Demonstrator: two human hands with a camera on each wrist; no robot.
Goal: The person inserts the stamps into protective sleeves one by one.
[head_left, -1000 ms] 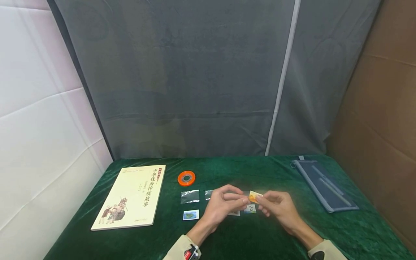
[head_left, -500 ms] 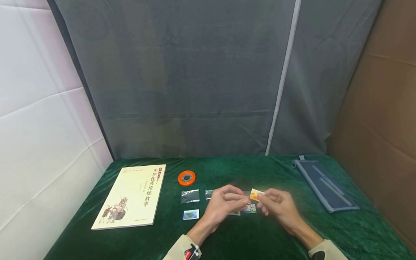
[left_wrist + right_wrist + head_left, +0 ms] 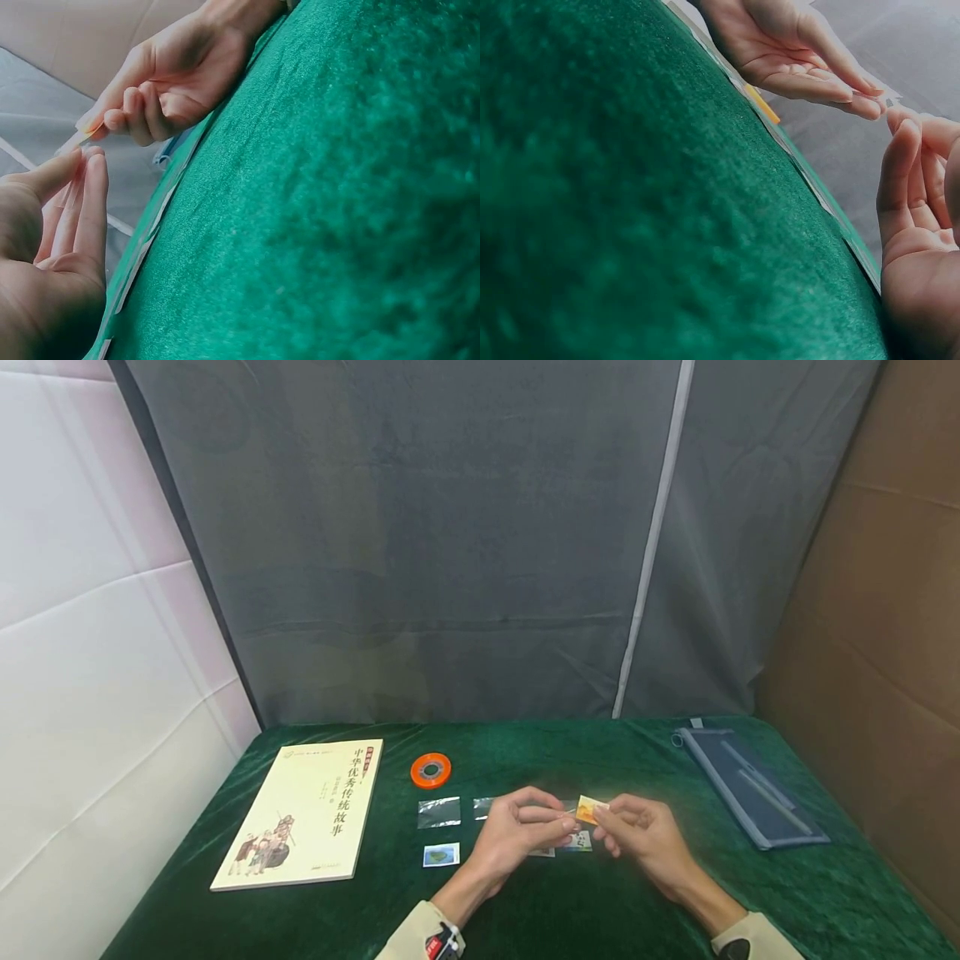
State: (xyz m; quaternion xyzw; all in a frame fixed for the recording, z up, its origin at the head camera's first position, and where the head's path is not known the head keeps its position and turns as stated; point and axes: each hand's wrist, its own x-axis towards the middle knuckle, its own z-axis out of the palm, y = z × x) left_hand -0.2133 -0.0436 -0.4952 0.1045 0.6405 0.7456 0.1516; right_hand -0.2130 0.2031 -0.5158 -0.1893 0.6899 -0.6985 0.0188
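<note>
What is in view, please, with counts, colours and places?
Rectangular paperback book: 1, cream, left
Flat round ring: 1, orange, centre
Flat plastic sleeves: at least 2, clear, centre
Small rectangular cards: 3, multicoloured, centre, two partly hidden
Small card: 1, yellow, in right hand
Rectangular mesh pouch: 1, blue, right
Velvety cloth: 1, green, underneath
Fabric backdrop: 1, grey, behind
Side panels: 2, white left, brown right
Cuffs: 2, cream, wrists
Left hand: 1, bare, centre
Right hand: 1, bare, centre

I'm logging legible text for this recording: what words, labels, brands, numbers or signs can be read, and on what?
"中华优秀传统故事": title on the book.
Book's smaller print, including its red label: too small.
Red tag at the left cuff: marks unreadable.
Yellow card and blue-green card: any lettering too small.
</note>
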